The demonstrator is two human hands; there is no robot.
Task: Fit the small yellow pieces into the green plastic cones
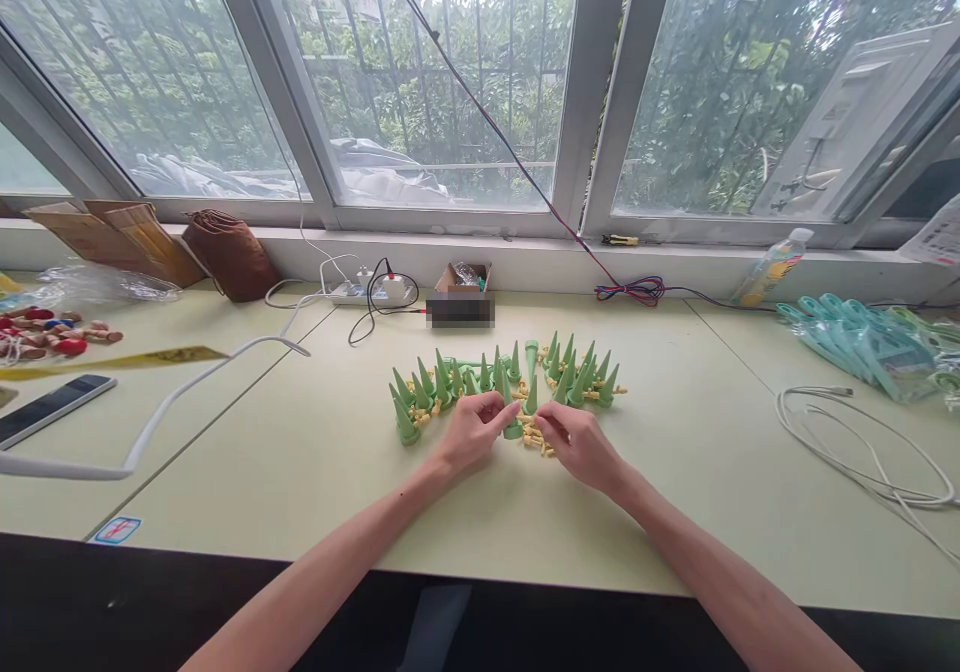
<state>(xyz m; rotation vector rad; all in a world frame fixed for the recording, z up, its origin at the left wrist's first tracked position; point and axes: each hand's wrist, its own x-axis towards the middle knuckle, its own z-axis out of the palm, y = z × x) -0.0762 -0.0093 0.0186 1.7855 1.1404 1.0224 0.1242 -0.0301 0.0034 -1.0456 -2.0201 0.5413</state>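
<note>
Near the middle of the table, my left hand (474, 430) is closed, its thumb and fingers around a green cone-shaped piece (512, 427) with a round base. Just to the right, my right hand (579, 442) pinches at a small yellow piece (527, 420) beside that cone; the fingertips partly hide it. More green cones (406, 422) stand upright in a group to the left and behind my left hand. Another group of cones (576, 384) stands behind my right hand. Small yellow pieces (536, 442) lie between the hands and among the cones.
Behind the cones are a small open box (459, 280) and a power strip (360, 294) with plugs. A phone (52, 407) and a white cable (217, 377) lie left. To the right are a coiled cable (862, 452), teal bagged items (855, 337) and a bottle (772, 267).
</note>
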